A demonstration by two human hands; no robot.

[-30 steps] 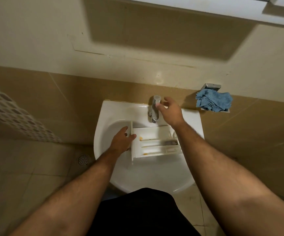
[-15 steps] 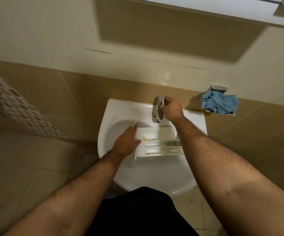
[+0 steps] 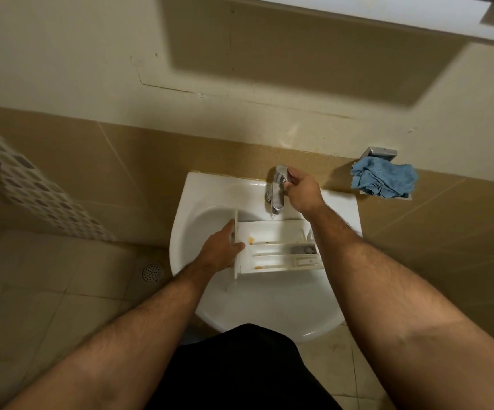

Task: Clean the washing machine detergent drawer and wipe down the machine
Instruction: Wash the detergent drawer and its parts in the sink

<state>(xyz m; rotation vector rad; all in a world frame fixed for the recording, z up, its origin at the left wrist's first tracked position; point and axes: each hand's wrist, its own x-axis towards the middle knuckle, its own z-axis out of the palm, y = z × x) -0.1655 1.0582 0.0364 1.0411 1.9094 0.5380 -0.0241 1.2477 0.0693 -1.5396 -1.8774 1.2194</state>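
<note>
Both bare forearms reached forward from the bottom of the view over a dark garment, the left angling inward from the lower left, the right coming in from the lower right and stretching farther. The left hand (image 3: 220, 248) lay at the left end of the white detergent drawer (image 3: 278, 250), thumb curled over its front panel and fingers behind it, gripping that end. The drawer rested across the bowl of the white sink (image 3: 269, 318), compartments facing up, with yellowish spots of residue in the channels and a grey insert toward its right end. Beyond it, the right hand (image 3: 302, 189) was extended to the chrome tap (image 3: 276, 190), fingers curled round the lever at its top, wrist bent slightly down. Farther right, on a small wall shelf, a crumpled blue cloth (image 3: 383, 180) lay well apart from the sink.
</note>
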